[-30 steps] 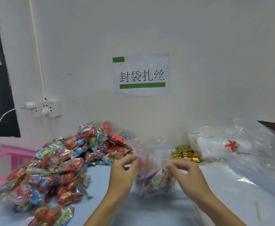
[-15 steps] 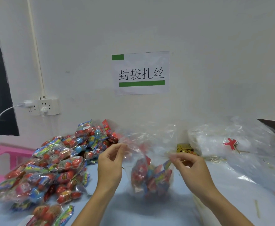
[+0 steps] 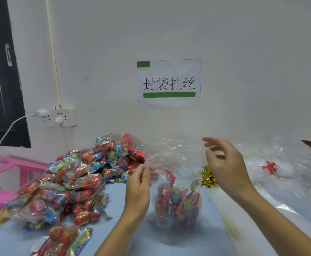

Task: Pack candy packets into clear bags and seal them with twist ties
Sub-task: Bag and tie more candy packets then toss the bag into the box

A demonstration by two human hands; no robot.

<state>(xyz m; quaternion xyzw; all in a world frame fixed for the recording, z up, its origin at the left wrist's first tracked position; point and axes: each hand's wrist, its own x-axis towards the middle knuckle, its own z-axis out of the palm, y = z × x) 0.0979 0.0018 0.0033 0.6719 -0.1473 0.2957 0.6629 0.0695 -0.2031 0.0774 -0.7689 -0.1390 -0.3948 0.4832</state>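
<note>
A clear bag (image 3: 177, 204) holding several red and blue candy packets stands on the light blue table (image 3: 129, 233) at the centre. My left hand (image 3: 138, 187) pinches the bag's upper left edge. My right hand (image 3: 225, 163) hovers above and to the right of the bag, fingers loosely spread and blurred, holding nothing that I can see. A heap of candy packets (image 3: 73, 182) lies to the left. Gold twist ties (image 3: 207, 178) sit behind the bag, partly hidden by my right hand.
A pile of clear bags (image 3: 284, 170) fills the right side, with a red tie (image 3: 270, 166) on it. A pink plastic stool (image 3: 5, 180) stands at the left edge. The wall carries a paper sign (image 3: 169, 83) and a power socket (image 3: 56, 117).
My right hand let go of the bag's right edge and rose up and to the right. The bag's mouth has opened wider, and my left hand still pinches its left edge.
</note>
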